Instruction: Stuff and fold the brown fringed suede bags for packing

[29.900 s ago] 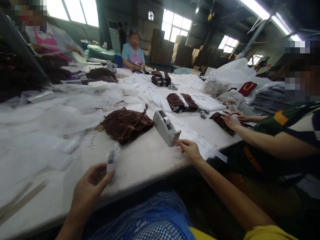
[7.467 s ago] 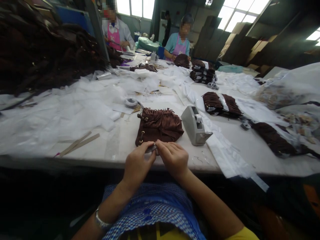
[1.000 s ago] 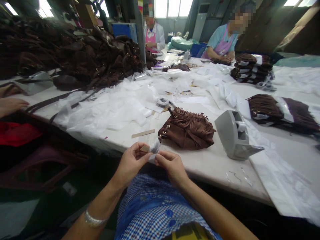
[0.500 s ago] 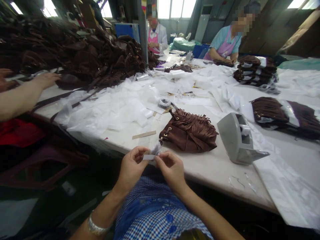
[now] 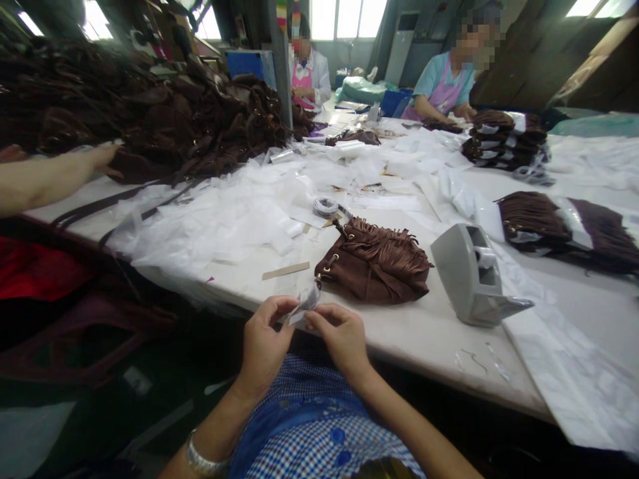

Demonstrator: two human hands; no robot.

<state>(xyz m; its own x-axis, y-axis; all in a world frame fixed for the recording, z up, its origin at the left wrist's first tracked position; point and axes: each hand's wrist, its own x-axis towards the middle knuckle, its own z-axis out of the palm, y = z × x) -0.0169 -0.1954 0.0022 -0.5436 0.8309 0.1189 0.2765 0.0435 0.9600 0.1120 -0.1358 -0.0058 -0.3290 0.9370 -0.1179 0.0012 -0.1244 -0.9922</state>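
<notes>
My left hand (image 5: 263,339) and my right hand (image 5: 339,336) meet at the table's near edge, both pinched on a small clear plastic piece (image 5: 302,307) held between them. Just beyond them lies a brown fringed bag (image 5: 374,263) on the white table (image 5: 424,332), its near corner close to the plastic piece. A grey tape dispenser (image 5: 472,274) stands to the right of the bag.
Heaped clear plastic bags (image 5: 224,213) cover the table's left middle, with a large pile of brown bags (image 5: 150,113) behind. A co-worker's arm (image 5: 54,176) reaches in from the left. Stacked wrapped bags (image 5: 504,140) and two seated people are farther back.
My hands have stayed at the table edge, working the small plastic piece between the fingertips. The co-worker's arm at left has shifted slightly.
</notes>
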